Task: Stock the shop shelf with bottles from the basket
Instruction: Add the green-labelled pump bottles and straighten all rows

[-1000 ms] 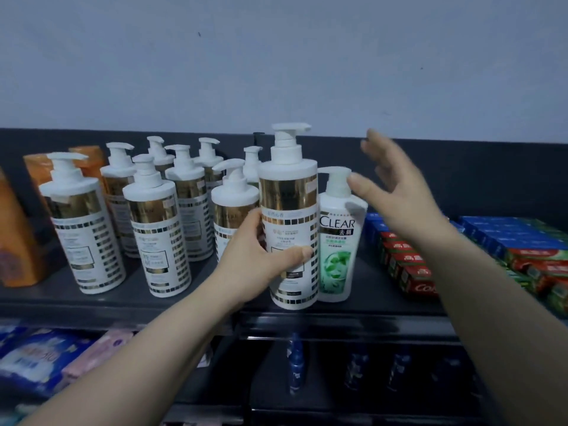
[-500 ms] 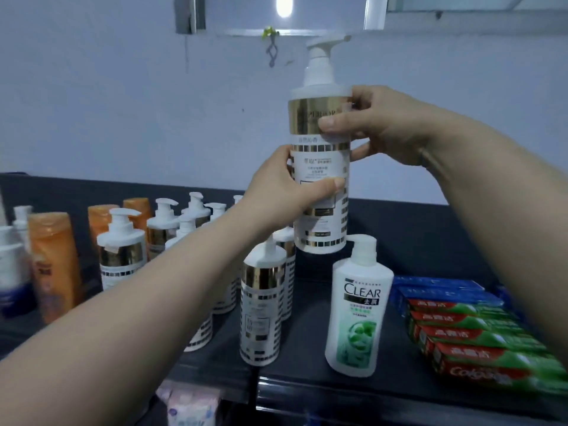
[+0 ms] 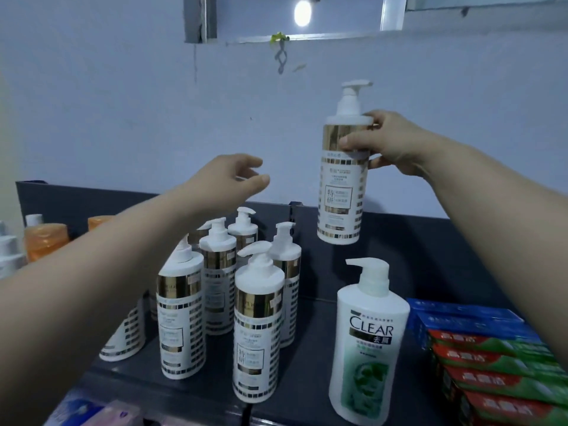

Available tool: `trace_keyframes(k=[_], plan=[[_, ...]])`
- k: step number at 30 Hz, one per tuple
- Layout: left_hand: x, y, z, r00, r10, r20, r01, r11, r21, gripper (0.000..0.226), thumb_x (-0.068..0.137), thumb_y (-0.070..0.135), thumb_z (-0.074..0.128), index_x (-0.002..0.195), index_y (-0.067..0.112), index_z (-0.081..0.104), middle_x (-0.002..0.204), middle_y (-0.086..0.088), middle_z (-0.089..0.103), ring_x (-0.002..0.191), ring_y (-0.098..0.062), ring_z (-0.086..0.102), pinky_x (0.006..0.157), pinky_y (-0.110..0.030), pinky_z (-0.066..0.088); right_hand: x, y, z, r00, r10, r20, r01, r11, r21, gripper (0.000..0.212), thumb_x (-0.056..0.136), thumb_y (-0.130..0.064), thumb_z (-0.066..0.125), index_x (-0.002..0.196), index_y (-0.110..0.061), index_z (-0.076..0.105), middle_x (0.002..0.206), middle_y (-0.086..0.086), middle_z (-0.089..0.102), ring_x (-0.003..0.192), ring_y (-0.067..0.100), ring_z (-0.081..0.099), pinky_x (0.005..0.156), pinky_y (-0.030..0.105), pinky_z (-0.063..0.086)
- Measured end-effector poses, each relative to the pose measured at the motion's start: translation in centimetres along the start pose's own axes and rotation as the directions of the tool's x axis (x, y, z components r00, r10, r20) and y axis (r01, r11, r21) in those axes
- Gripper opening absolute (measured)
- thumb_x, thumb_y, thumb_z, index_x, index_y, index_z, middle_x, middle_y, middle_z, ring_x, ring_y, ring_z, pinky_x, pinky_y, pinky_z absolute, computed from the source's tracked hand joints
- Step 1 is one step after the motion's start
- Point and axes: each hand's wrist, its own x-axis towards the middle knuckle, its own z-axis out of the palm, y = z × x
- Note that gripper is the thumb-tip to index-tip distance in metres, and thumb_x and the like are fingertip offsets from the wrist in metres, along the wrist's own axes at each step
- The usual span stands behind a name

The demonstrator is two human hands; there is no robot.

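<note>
A tall white pump bottle with a gold band (image 3: 342, 192) hangs upright in the air above the dark shelf (image 3: 310, 358), gripped near its shoulder by my right hand (image 3: 387, 142). My left hand (image 3: 233, 179) hovers apart from it to the left, fingers loosely spread and holding nothing. Below my left hand stand several matching gold-banded pump bottles (image 3: 256, 327) in a cluster on the shelf. A white and green CLEAR bottle (image 3: 367, 342) stands at the shelf's front, right of the cluster. No basket is in view.
Stacked blue and red-green toothpaste boxes (image 3: 491, 361) fill the shelf's right side. Orange bottles (image 3: 46, 241) stand at the far left. A pale wall rises behind the shelf's dark back panel (image 3: 399, 238). Packets (image 3: 92, 410) show on a lower level at bottom left.
My left hand has let go of the lifted bottle and moved left. My right hand alone now holds it, carried to the right.
</note>
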Motion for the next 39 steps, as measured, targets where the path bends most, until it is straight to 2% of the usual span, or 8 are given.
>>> trace_keyframes(k=[3,8,12,16,24,28,35,39], plan=[[0.5,-1.4,0.6,0.996,-0.062,0.058,0.059,0.997,0.054,0.044,0.094,0.034,0.055,0.136,0.023,0.049,0.11,0.015,0.062,0.106,-0.012,0.06,0.077,-0.02,0.045,1.8,3.2,0.5,0.999,0.047,0.009,-0.047,0.999,0.009,0.049,0.077,-0.014,0.076,0.119,-0.017,0.051,0.1,-0.001,0.064,0.09,0.014,0.064,0.067,0.03,0.052],[1.3,-2.6,2.0,0.988,-0.119,0.102,0.105,0.986,0.132,0.042,0.095,0.035,0.054,0.136,0.026,0.049,0.119,0.011,0.062,0.106,-0.01,0.056,0.07,-0.018,0.041,4.0,8.5,2.6,0.992,0.114,0.058,-0.116,0.993,0.034,0.049,0.075,-0.014,0.078,0.115,-0.019,0.05,0.102,0.001,0.064,0.088,0.014,0.064,0.065,0.03,0.051],[1.9,-3.6,2.6,0.985,-0.146,0.091,0.132,0.98,0.147,0.041,0.094,0.037,0.055,0.134,0.028,0.051,0.124,0.01,0.061,0.111,-0.009,0.056,0.088,-0.025,0.041,5.3,12.3,4.9,0.985,0.139,0.102,-0.142,0.99,0.017,0.055,0.072,-0.013,0.081,0.115,-0.02,0.048,0.107,0.002,0.063,0.091,0.017,0.064,0.07,0.037,0.056],[2.1,-4.5,2.8,0.983,-0.17,0.073,0.158,0.977,0.144,0.038,0.093,0.036,0.057,0.131,0.029,0.054,0.121,0.012,0.063,0.11,-0.007,0.057,0.084,-0.02,0.039,5.8,15.3,7.4,0.964,0.174,0.201,-0.179,0.984,0.007,0.063,0.07,-0.012,0.082,0.121,-0.02,0.047,0.104,-0.001,0.062,0.086,0.013,0.062,0.056,0.026,0.048],[2.4,-5.8,3.2,0.977,-0.205,0.064,0.197,0.975,0.106,0.034,0.091,0.038,0.058,0.124,0.031,0.058,0.115,0.014,0.066,0.109,-0.001,0.058,0.086,-0.018,0.041,5.8,21.2,11.6,0.924,0.235,0.302,-0.265,0.962,0.063,0.067,0.062,-0.009,0.086,0.117,-0.021,0.05,0.109,0.003,0.067,0.1,0.021,0.065,0.086,0.046,0.056],[2.6,-6.2,3.5,0.975,-0.212,0.07,0.205,0.974,0.094,0.031,0.092,0.036,0.058,0.123,0.033,0.058,0.116,0.014,0.065,0.11,-0.003,0.059,0.099,-0.028,0.044,6.0,22.0,12.2,0.915,0.229,0.332,-0.286,0.949,0.132,0.07,0.064,-0.004,0.084,0.123,-0.017,0.049,0.11,0.006,0.067,0.101,0.023,0.066,0.085,0.044,0.056],[2.3,-6.2,3.8,0.977,-0.199,0.075,0.193,0.978,0.083,0.028,0.093,0.034,0.058,0.121,0.034,0.058,0.113,0.016,0.064,0.104,0.002,0.058,0.089,-0.02,0.043,5.8,21.6,13.0,0.913,0.187,0.362,-0.251,0.958,0.138,0.063,0.07,0.0,0.078,0.124,-0.015,0.048,0.099,0.002,0.069,0.087,0.016,0.066,0.074,0.033,0.055],[1.9,-6.2,3.6,0.976,-0.203,0.082,0.197,0.978,0.076,0.029,0.093,0.035,0.057,0.123,0.035,0.057,0.114,0.016,0.063,0.104,0.002,0.058,0.083,-0.018,0.041,5.4,21.4,12.6,0.906,0.165,0.389,-0.205,0.977,0.064,0.068,0.073,-0.006,0.078,0.133,-0.015,0.046,0.108,0.001,0.069,0.099,0.016,0.066,0.092,0.036,0.052]])
